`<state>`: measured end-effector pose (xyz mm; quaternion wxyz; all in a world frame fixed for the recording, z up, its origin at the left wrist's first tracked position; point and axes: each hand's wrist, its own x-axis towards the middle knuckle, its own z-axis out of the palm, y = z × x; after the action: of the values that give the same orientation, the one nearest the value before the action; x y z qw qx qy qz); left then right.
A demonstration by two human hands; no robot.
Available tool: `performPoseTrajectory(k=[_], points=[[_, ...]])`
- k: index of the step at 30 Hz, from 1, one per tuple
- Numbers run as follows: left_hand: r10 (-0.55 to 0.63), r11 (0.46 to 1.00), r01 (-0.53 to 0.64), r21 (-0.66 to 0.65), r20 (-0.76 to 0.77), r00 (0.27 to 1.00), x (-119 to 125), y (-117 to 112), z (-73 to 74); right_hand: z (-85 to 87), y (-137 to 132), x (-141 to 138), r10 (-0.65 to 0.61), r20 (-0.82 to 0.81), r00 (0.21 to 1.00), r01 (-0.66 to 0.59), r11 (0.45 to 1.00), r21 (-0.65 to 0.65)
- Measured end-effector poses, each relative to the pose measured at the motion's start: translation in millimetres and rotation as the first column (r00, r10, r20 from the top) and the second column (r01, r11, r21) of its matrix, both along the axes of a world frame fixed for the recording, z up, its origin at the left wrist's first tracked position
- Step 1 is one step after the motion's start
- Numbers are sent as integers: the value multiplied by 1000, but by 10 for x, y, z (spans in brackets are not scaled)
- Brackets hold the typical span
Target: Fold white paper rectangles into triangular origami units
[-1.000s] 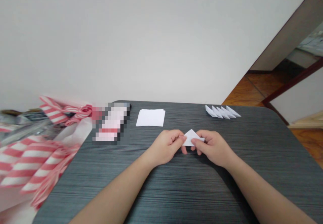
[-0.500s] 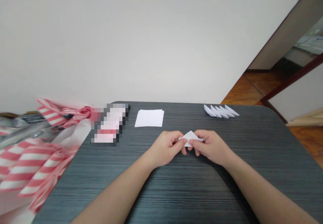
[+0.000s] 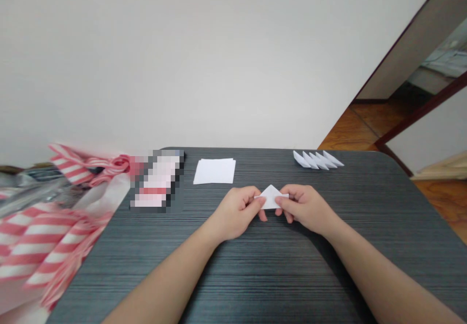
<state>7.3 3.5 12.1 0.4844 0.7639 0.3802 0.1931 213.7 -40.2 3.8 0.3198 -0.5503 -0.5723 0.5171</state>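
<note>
Between my hands is a small folded white paper [image 3: 270, 198], with a peaked top and a straight lower edge. My left hand [image 3: 239, 212] pinches its left end, thumb on the near face and fingers behind. Its right end is pinched the same way by my right hand [image 3: 306, 208]. Beyond my left hand lies a stack of white paper sheets [image 3: 214, 171]. Several folded white paper pieces [image 3: 317, 160] sit in an overlapping row, farther off past my right hand.
A pixelated flat object [image 3: 158, 178] lies at the left of the dark table [image 3: 270, 275]. Red-and-white striped bags [image 3: 47, 236] are heaped beside the table's left edge. A white wall [image 3: 226, 61] rises behind, and wooden floor [image 3: 350, 129] shows at the right.
My thumbs have moved apart along the folded paper, showing more of its middle. Both hands and the paper appear slightly farther left and up.
</note>
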Motion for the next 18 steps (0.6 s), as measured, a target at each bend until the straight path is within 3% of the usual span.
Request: performPoseTrajectory(k=[18], points=[[111, 991, -104, -78, 94, 989, -25, 19, -111, -36, 22, 73, -64, -43, 997, 64, 998, -7]])
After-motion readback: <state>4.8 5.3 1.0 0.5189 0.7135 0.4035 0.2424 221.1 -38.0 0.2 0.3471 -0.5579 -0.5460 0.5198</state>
